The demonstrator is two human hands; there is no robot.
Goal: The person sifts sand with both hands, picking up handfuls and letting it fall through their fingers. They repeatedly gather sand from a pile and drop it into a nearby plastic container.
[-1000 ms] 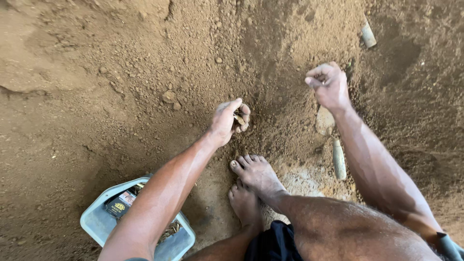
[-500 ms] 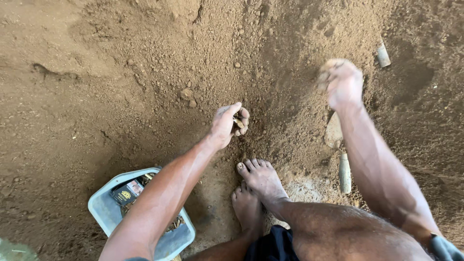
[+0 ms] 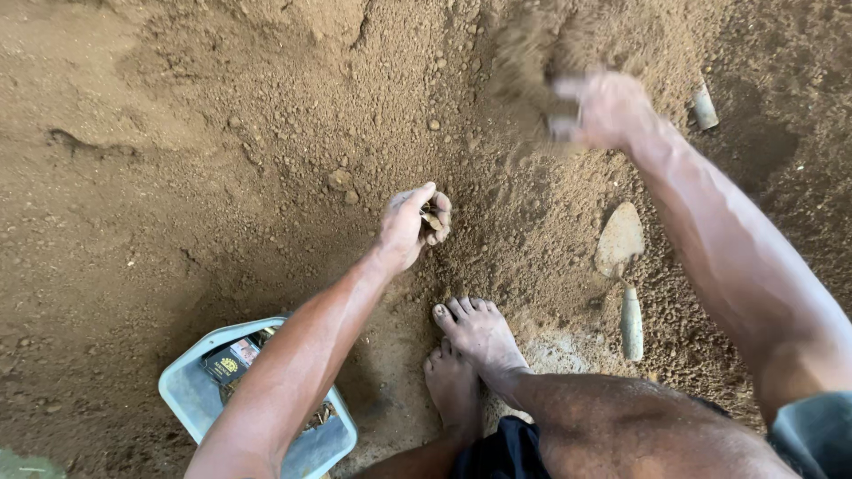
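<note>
I squat barefoot on loose brown soil (image 3: pixel 266 133). My left hand (image 3: pixel 410 226) rests low on the ground with its fingers curled around a small pale lump or clod (image 3: pixel 432 218). My right hand (image 3: pixel 603 108) is raised and blurred at the upper right, closed around a handful of soil that spills in a blurred stream (image 3: pixel 532 53) to its left. A soil-caked trowel (image 3: pixel 623 266) lies on the ground under my right forearm, blade away from me. My feet (image 3: pixel 470 346) are just below my left hand.
A pale blue plastic tray (image 3: pixel 191 395) with a small dark packet (image 3: pixel 229 362) in it sits by my left elbow. A short pale cylinder (image 3: pixel 704 106) lies half buried at the upper right. Small clods (image 3: pixel 342 182) dot the soil.
My right hand has lifted up and to the left with soil, now scattering it, which uncovers the trowel blade. My left hand has stayed in the same spot on the ground.
</note>
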